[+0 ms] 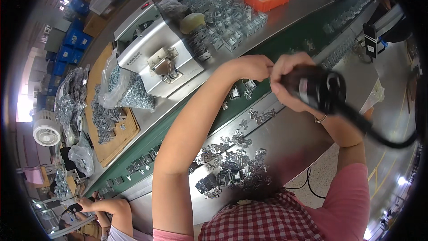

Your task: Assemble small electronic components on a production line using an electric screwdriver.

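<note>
While wrapping the right hand (284,76) round a dark corded power tool (314,87), curling the left hand (254,68) just beside (round what, if anything, cannot tell), apparently to meet the hidden nose; pointing the tool leftward, laying its long axis left to right above the steel workbench (296,129) near the green belt (294,40); trailing the cable (363,127) rightward, probably clear of heaped metal parts (236,165).
</note>
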### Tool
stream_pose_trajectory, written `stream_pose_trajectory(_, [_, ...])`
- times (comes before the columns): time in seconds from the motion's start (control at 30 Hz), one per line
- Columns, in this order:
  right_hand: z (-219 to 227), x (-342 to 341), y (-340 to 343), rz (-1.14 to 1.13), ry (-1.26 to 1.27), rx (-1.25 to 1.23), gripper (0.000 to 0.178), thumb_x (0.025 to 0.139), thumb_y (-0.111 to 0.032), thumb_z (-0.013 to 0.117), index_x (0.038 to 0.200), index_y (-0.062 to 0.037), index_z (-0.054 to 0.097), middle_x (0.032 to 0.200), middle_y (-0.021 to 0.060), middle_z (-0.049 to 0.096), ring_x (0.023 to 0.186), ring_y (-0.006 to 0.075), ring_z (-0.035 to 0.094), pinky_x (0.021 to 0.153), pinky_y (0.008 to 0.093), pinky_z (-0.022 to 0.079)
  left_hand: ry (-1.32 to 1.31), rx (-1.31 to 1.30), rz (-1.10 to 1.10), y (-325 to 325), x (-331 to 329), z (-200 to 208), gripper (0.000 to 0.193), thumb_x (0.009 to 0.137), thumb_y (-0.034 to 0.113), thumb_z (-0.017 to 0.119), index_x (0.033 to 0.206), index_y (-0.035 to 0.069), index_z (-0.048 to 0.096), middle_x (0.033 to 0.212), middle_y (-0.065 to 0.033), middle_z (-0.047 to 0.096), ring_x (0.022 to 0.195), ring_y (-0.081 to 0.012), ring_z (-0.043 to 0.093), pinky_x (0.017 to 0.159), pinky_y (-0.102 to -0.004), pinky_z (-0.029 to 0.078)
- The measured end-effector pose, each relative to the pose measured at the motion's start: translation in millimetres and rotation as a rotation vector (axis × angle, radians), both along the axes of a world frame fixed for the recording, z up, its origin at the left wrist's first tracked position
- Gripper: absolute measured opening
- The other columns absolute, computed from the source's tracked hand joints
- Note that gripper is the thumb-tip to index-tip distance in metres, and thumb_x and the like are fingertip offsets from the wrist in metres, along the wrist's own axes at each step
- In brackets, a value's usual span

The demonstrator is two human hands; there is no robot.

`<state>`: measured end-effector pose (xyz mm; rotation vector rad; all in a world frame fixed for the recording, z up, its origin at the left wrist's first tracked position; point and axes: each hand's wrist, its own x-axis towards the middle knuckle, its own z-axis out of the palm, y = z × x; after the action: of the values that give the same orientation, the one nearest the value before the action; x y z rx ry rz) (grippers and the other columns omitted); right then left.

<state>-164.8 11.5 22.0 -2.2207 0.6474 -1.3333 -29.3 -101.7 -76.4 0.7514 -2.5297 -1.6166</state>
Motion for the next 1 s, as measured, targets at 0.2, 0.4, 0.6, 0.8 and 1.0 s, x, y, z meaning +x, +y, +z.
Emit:
stream_pose_trajectory(0.2, [-1,-9,-2,-0.133,-0.278,0.254,0.033,0.077,0.013,0.05,0.104,-0.0019,0.036,0.075,0.0079,0.053,0.062,0.0155,0.054,0.059,0.0263,0.047,-0.081,-0.14,-0.001,11,-5,30,0.028,0.084,0.026,0.052,0.091,0.003,0.065,0.07,-0.0095,0.061,0.065,-0.0179,0.058,0.064,-0.0329,0.044])
stream_pose_trajectory(0.4, [9,-14,-9,-0.118,-0.545,0.448,0.037,0.078,0.011,0.049,0.111,0.0008,0.036,0.071,0.008,0.051,0.056,0.0154,0.052,0.054,0.0261,0.044,-0.205,0.015,0.115,25,0,41,0.03,0.085,0.03,0.056,0.084,0.001,0.064,0.062,-0.005,0.055,0.057,-0.0138,0.051,0.057,-0.0319,0.041])
stream_pose_trajectory(0.6, [8,2,-13,-0.05,-0.541,0.406,0.036,0.078,0.01,0.05,0.111,0.0017,0.037,0.071,0.0079,0.052,0.056,0.0141,0.053,0.055,0.0255,0.043,-0.217,0.037,0.108,20,4,38,0.027,0.084,0.026,0.054,0.086,0.002,0.064,0.061,-0.0055,0.055,0.056,-0.0144,0.052,0.057,-0.032,0.041])
stream_pose_trajectory(0.8, [8,2,-14,-0.057,-0.495,0.398,0.035,0.079,0.01,0.051,0.11,0.0013,0.037,0.071,0.0073,0.052,0.057,0.0131,0.053,0.055,0.0249,0.043,-0.198,0.069,0.068,16,4,36,0.025,0.084,0.024,0.052,0.088,0.002,0.064,0.062,-0.0054,0.056,0.056,-0.0139,0.052,0.057,-0.0317,0.041])
stream_pose_trajectory(1.0, [8,3,-11,-0.053,-0.541,0.464,0.032,0.077,0.012,0.052,0.103,-0.0017,0.039,0.072,0.0079,0.051,0.057,0.0138,0.052,0.055,0.0256,0.044,-0.189,0.098,0.061,16,3,44,0.028,0.085,0.025,0.051,0.092,0.002,0.064,0.063,-0.006,0.056,0.057,-0.0146,0.053,0.058,-0.0314,0.042])
